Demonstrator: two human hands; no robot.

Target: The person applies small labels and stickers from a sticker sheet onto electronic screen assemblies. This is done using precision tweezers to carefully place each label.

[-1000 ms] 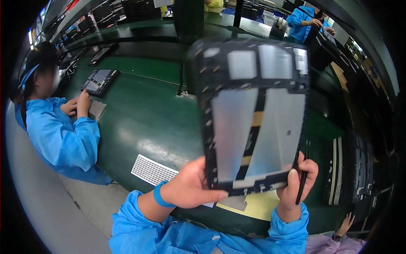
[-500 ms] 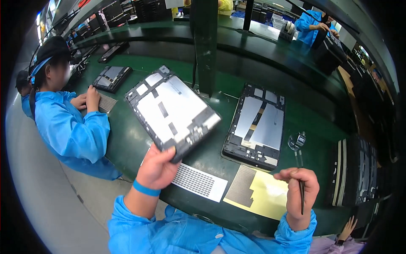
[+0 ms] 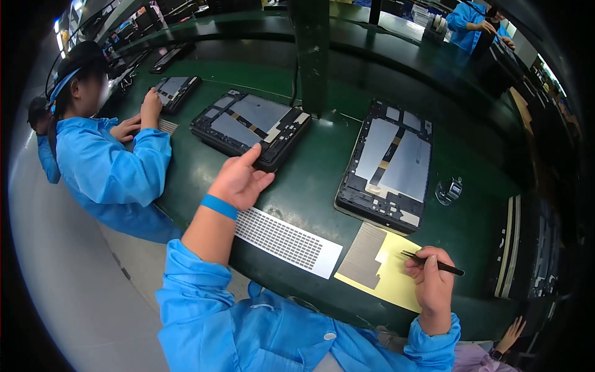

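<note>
A black tablet housing (image 3: 238,118) with a grey back plate and a dark ribbon lies on a thick dark stack at the left centre. My left hand (image 3: 240,181) is at its near corner, thumb against the edge and fingers spread outside it. My right hand (image 3: 431,279) holds black tweezers (image 3: 447,268), their tips pointing left over a yellow sheet (image 3: 396,285). Small grey-brown pieces (image 3: 361,257) cover the left part of that sheet. Beside it lies a white sheet (image 3: 291,242) with rows of small dark rectangles. Another tablet housing (image 3: 390,164) rests beyond the yellow sheet.
A small glass dish with a metal part (image 3: 449,190) sits right of the second housing. Several dark housings (image 3: 533,248) stand at the far right. A green post (image 3: 312,62) rises behind. A co-worker in blue (image 3: 111,167) works at the left over another housing (image 3: 176,93).
The tablet housing in my left hand has gone from raised and tilted to lying flat, farther back, and the fingers have loosened. The tweezers have swung from upright to nearly level.
</note>
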